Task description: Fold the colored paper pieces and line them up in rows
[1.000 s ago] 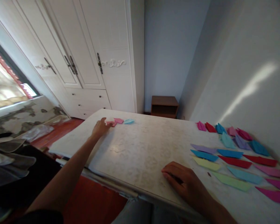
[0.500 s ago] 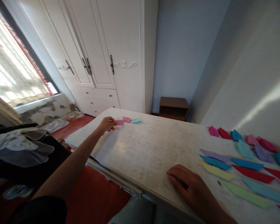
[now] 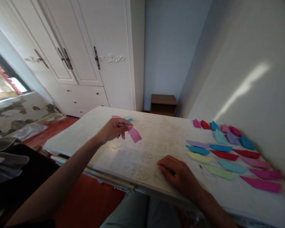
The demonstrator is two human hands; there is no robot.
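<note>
My left hand is raised over the far left part of the table, its thumb and fingers pinching a pink folded paper that tilts down to the right. Partly hidden behind that hand lie another pink paper piece and a light blue paper piece. My right hand rests on the table near its front edge, loosely curved, with a gap between thumb and fingers and nothing visible in it. To its right are flat folded strips, among them a yellow one and a light green one.
The white table stands before a white wardrobe and a brown nightstand. Several bulkier folded papers, including a red one and a purple one, line the table's right back near the wall. A dark seat with clothes is at left.
My left hand has lifted the pink folded paper and brought it right and nearer, away from the other two pieces. My right hand still rests on the table. The camera view has turned rightward.
</note>
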